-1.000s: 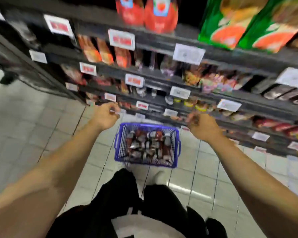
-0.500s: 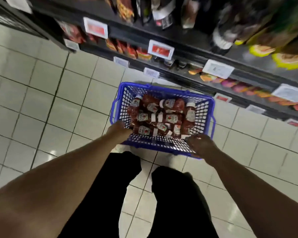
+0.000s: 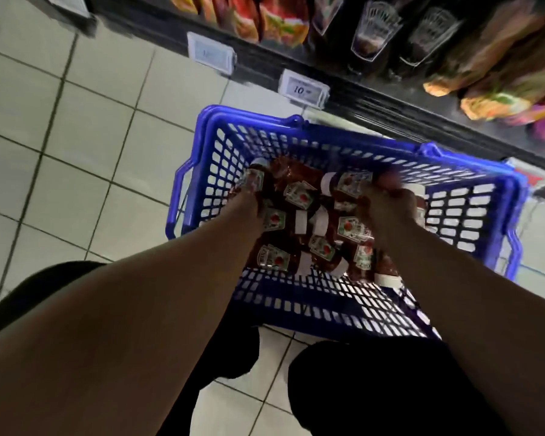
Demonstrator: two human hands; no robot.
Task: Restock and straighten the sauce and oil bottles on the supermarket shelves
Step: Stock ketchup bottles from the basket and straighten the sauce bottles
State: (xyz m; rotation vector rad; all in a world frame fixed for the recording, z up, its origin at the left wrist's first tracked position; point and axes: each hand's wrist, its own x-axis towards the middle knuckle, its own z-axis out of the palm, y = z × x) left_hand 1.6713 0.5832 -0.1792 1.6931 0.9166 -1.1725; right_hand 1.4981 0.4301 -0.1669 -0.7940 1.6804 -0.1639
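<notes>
- Nearest the camera, the person's dark trousers fill the bottom of the view, over the pale tiled floor.
- Both bare forearms reach forward and down into a blue plastic basket standing on the floor; they cover much of its near wall and part of its load.
- The left hand is down among the ketchup bottles at the basket's left side; its fingers are hidden behind the wrist, so I cannot tell whether it grips anything.
- The right hand lies on the right half of the pile, fingers curled over a bottle there, though blur makes the grip itself hard to read.
- The bottles lie on their sides in a loose heap, dark red with white caps and tomato labels, touching one another.
- The basket's handles are folded down along the rim.
- Just beyond the basket runs the black edge of the lowest shelf, carrying two white price tags.
- On that shelf, farthest off, stand dark glass bottles in the middle, with bright pouches on both sides, all blurred.
</notes>
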